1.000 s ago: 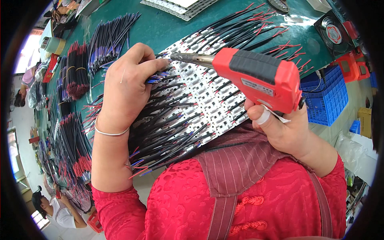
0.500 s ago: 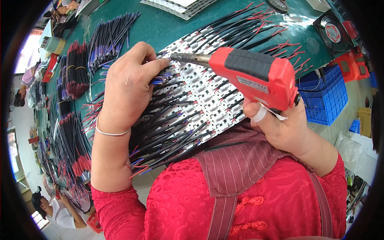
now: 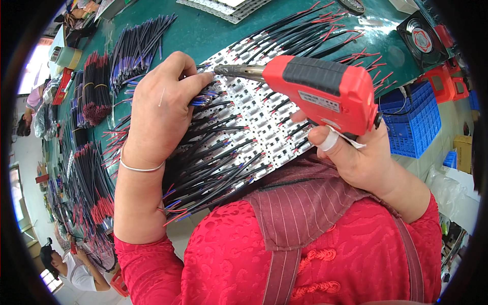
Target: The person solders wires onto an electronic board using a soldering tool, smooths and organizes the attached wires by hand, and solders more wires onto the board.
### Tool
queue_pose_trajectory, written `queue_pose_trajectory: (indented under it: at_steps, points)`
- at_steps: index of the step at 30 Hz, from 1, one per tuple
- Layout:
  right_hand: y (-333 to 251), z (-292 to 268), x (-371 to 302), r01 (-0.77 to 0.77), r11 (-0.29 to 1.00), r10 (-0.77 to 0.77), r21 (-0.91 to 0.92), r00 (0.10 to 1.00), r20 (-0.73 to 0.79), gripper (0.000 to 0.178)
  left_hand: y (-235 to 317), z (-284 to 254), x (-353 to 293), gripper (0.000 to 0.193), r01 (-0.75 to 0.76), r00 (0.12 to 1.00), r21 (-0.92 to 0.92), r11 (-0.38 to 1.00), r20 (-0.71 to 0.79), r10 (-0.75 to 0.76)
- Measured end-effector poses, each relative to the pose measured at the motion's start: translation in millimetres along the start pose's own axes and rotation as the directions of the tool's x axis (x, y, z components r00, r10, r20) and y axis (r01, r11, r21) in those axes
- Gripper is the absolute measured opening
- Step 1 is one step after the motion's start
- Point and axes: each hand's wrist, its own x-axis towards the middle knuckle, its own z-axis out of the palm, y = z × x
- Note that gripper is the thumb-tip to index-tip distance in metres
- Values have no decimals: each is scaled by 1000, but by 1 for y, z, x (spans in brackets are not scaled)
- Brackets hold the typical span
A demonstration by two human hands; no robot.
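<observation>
My right hand (image 3: 363, 162), with white tape round its thumb, is closed round the grip of a red and black soldering gun (image 3: 325, 89). The gun's dark tip points left and meets the upper left edge of a white circuit board panel (image 3: 262, 127), right beside my left fingertips. My left hand (image 3: 162, 104) is closed on a bunch of thin wires (image 3: 206, 99) with blue ends, over the panel's left side. Its fingers hide the exact wire at the tip. Rows of black wires (image 3: 213, 157) stick out from the panel's lower left side.
Bundles of black wires with blue ends (image 3: 137, 51) and red ends (image 3: 95, 91) lie on the green table (image 3: 203, 38) to the left. More white panels (image 3: 229, 10) lie at the far edge. A small fan (image 3: 421, 40) and a blue crate (image 3: 412, 119) are at the right.
The soldering gun has shifted slightly left, its tip staying by my left fingers. A finger of my right hand now shows stretched forward below the gun's body. My left hand keeps its hold.
</observation>
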Motion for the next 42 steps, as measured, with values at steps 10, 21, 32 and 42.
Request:
queue_pose_trajectory:
  at_steps: [10, 21, 32, 42]
  points:
    - [0, 5, -6, -49, 978, 73, 205, 991, -110, 30, 0, 0, -1, 30, 6, 1000, 2, 1000, 6, -6]
    - [1, 6, -5, -65, 991, 78, 118, 991, -106, 29, 2, -1, 0, 30, 16, 1000, 8, 1000, 16, -16]
    - [2, 7, -5, -35, 990, 52, 134, 991, -124, 28, 1, -2, -1, 37, 13, 1000, -6, 1000, 17, -13]
    - [6, 6, -4, -59, 993, 64, 99, 997, -51, 28, 2, -1, -2, 48, 28, 999, -9, 1000, 44, -28]
